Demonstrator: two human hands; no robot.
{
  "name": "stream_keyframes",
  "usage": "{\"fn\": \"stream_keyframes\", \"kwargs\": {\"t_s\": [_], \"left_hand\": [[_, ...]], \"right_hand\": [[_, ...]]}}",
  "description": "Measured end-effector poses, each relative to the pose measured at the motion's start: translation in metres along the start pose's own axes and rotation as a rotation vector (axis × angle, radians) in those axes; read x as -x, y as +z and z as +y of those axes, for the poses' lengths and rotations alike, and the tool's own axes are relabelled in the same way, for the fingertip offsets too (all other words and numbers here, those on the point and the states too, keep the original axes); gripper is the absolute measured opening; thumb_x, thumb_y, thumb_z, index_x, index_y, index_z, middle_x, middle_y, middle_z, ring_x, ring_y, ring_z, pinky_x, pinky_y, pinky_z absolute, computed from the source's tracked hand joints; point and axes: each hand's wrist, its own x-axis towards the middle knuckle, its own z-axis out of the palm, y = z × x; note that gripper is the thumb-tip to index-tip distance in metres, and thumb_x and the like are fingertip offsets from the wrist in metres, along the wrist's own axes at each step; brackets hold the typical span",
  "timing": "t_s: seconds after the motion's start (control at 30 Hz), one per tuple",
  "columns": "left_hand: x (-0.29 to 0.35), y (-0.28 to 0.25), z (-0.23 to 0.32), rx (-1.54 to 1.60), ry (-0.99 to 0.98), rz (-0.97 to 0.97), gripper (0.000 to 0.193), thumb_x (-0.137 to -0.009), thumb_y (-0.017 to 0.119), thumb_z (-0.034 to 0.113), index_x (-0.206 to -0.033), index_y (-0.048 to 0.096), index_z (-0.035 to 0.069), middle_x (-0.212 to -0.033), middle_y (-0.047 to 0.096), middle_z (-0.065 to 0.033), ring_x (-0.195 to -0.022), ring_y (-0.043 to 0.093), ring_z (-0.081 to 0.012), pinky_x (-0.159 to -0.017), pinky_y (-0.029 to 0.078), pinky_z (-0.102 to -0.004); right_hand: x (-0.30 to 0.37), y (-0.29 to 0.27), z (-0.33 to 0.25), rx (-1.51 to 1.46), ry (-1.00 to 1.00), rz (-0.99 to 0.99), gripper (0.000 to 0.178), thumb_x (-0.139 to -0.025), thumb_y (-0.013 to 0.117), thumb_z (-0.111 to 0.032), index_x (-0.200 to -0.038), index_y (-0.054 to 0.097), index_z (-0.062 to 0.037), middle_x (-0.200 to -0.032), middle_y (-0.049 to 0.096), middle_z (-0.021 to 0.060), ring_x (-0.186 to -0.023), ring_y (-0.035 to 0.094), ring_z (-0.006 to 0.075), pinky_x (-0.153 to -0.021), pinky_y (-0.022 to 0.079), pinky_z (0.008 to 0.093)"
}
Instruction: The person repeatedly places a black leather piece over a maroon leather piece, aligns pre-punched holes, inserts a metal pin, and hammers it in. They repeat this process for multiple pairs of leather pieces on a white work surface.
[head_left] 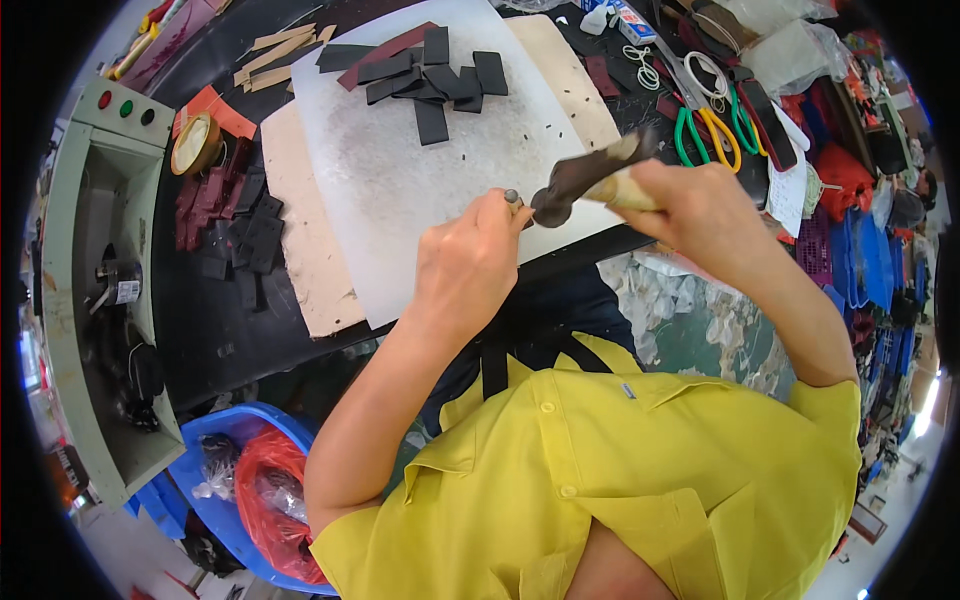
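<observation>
My right hand is closed round the pale handle of a hammer. The hammer's dark head is smeared by motion and lies close beside my left hand. My left hand is closed on a thin metal tool like a punch, its rounded end showing above the fingers; the rest is hidden. Both hands are over the near edge of a white board. Toward its far side lies a loose pile of black strips with a dark red strip among them.
Left of the board are stacked dark red pieces, black pieces and a small bowl. Scissors with green and yellow handles lie at the right. A grey metal cabinet and a blue tub stand at the left.
</observation>
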Motion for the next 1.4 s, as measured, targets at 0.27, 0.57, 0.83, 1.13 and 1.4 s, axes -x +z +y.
{"fn": "stream_keyframes", "kwargs": {"t_s": [0.27, 0.57, 0.83, 1.13, 1.4], "left_hand": [[0.006, 0.004, -0.002, 0.472, -0.361, 0.158, 0.008, -0.098, 0.060, 0.003, -0.094, 0.058, -0.004, -0.084, 0.072, -0.0126, -0.072, 0.072, -0.0167, -0.067, 0.059, -0.0274], [0.005, 0.006, 0.002, 0.451, -0.434, 0.177, 0.008, -0.097, 0.061, 0.001, -0.095, 0.059, -0.007, -0.085, 0.073, -0.0135, -0.079, 0.073, -0.0166, -0.073, 0.059, -0.0270], [0.004, 0.012, 0.010, 0.149, -0.324, 0.206, 0.010, -0.090, 0.070, 0.002, -0.088, 0.061, -0.003, -0.075, 0.071, -0.0114, -0.069, 0.073, -0.0172, -0.061, 0.057, -0.0255], [-0.006, 0.009, 0.017, -0.092, -0.126, 0.141, 0.018, -0.088, 0.071, 0.006, -0.082, 0.054, 0.003, -0.064, 0.063, -0.0088, -0.053, 0.063, -0.0264, -0.046, 0.046, -0.0335], [-0.008, 0.012, 0.019, -0.157, -0.123, 0.032, 0.021, -0.091, 0.068, 0.012, -0.082, 0.051, 0.004, -0.068, 0.065, -0.0095, -0.055, 0.064, -0.0274, -0.046, 0.047, -0.0357]], "right_hand": [[0.003, 0.016, -0.002, -0.002, -0.023, -0.173, 0.031, -0.083, 0.074, -0.019, -0.091, 0.047, -0.0071, -0.068, 0.063, 0.0111, -0.064, 0.065, 0.0328, -0.054, 0.049, 0.0417], [0.004, 0.016, -0.002, -0.031, -0.010, -0.190, 0.033, -0.080, 0.075, -0.017, -0.093, 0.046, -0.0069, -0.072, 0.062, 0.0116, -0.068, 0.064, 0.0330, -0.056, 0.049, 0.0421], [0.007, 0.019, -0.001, -0.067, -0.013, -0.165, 0.035, -0.079, 0.076, -0.015, -0.093, 0.046, -0.0063, -0.072, 0.062, 0.0129, -0.068, 0.064, 0.0341, -0.056, 0.049, 0.0427], [-0.016, -0.025, 0.007, -0.146, 0.101, 0.004, 0.026, -0.090, 0.070, -0.023, -0.086, 0.052, -0.0045, -0.062, 0.058, 0.0125, -0.054, 0.060, 0.0312, -0.050, 0.046, 0.0373], [-0.028, -0.063, -0.005, -0.339, -0.048, 0.280, 0.018, -0.088, 0.069, -0.018, -0.088, 0.056, -0.0056, -0.061, 0.056, 0.0110, -0.054, 0.060, 0.0251, -0.051, 0.046, 0.0382]]}}
